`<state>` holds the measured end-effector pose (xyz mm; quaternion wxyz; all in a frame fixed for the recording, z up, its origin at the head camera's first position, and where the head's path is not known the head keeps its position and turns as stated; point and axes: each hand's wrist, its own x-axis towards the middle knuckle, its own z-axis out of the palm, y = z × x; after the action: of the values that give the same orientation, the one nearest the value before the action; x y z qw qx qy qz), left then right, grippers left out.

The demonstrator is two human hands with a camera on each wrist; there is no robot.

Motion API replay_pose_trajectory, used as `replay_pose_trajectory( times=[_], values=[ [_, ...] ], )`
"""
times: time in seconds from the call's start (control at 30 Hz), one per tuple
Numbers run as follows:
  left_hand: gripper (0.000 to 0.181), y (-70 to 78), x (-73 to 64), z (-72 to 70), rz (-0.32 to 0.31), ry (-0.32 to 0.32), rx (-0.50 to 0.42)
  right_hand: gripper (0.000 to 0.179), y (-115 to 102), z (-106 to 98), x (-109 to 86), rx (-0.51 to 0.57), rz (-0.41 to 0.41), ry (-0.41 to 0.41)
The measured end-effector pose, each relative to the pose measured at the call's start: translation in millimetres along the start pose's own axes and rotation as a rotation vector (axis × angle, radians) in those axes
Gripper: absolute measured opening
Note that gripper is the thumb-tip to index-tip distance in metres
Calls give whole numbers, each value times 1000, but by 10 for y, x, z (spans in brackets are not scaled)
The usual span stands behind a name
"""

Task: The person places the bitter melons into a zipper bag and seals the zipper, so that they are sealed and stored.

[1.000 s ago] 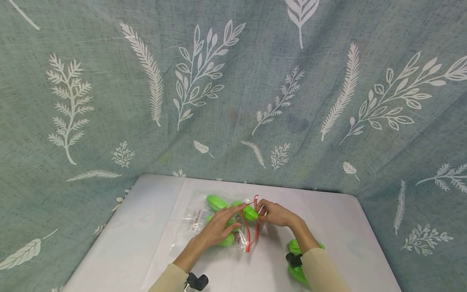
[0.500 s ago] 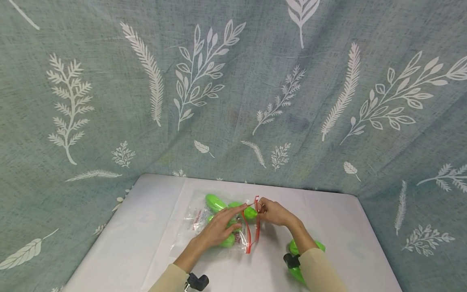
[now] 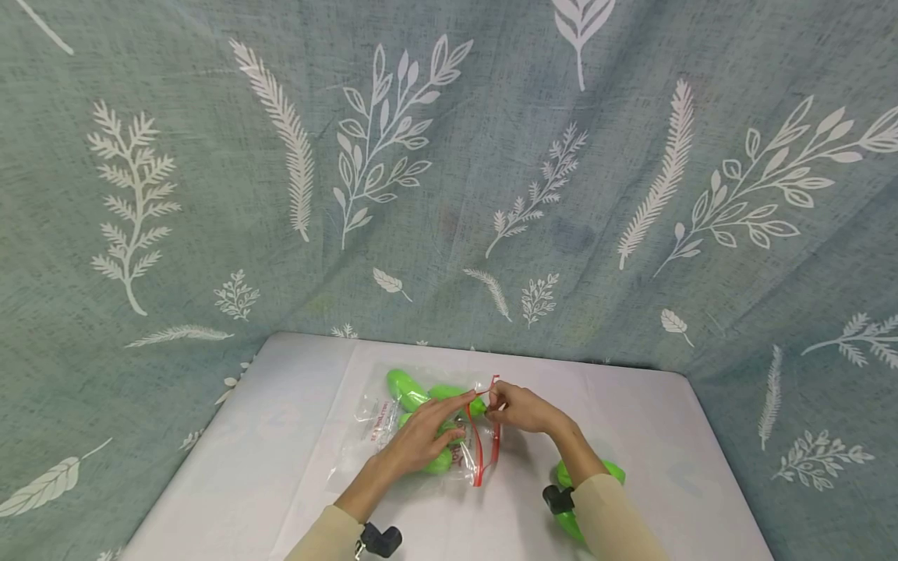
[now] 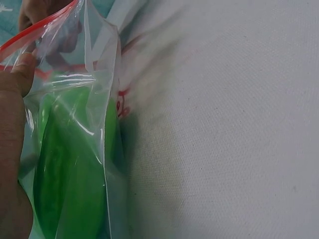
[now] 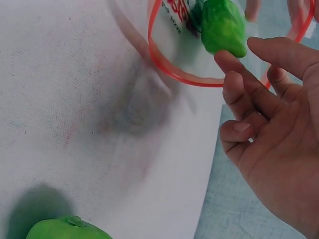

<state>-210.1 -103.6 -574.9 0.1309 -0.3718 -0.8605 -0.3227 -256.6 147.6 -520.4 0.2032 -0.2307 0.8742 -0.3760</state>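
Observation:
A clear plastic zip bag point(image 3: 375, 389) with a red-edged mouth lies on the white table, several green vegetables inside. My left hand point(image 3: 424, 428) reaches over it and holds its mouth apart. In the left wrist view, the thumb point(image 4: 25, 72) presses the film below the red rim point(image 4: 40, 25). My right hand point(image 3: 529, 409) is at the mouth. Its thumb and finger pinch the pointed tip of a bumpy green vegetable point(image 5: 219, 25), like a bitter gourd, whose body is inside the bag. A long smooth green vegetable point(image 3: 405, 388) lies behind it.
Under my right forearm lie two more green vegetables, one farther back point(image 3: 612, 471) and one nearer point(image 3: 570, 527), both partly hidden. The white table point(image 3: 266, 436) stands against a leaf-patterned green-blue curtain point(image 3: 449, 195).
The bumpy green vegetable has slid left, deeper into the bag, with my right fingers following it to the rim. The long one behind shifted left too. My left hand stays nearly still.

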Motion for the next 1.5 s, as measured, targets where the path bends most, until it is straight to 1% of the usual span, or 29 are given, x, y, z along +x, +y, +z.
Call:
replay_pose_trajectory(
  times=[0.2, 0.5, 0.7, 0.83, 1.07, 1.23, 1.37, 1.5],
  values=[
    [74, -13, 7, 2, 15, 8, 1, 17, 3, -12, -20, -31, 1, 29],
    [74, -38, 4, 8, 26, 7, 20, 16, 24, -34, -47, -42, 5, 40],
    [75, -43, 0, 12, 19, 11, 0, 16, 55, -41, -68, -52, -5, 46],
    [76, -37, 3, 13, 18, 11, 2, 16, 70, -53, -79, -59, -8, 54],
    [75, -39, 2, 17, -3, 0, 3, 16, 64, -102, -113, -50, 3, 62],
    [74, -38, 4, 20, -5, -1, 8, 21, 94, -173, -168, -66, 26, 52],
    [74, -37, 6, 19, -5, -3, 11, 24, 150, -263, -230, -80, 65, 44],
    [74, -40, 5, 21, 7, 5, 18, 26, 230, -369, -320, -76, 105, 43]
  ],
)
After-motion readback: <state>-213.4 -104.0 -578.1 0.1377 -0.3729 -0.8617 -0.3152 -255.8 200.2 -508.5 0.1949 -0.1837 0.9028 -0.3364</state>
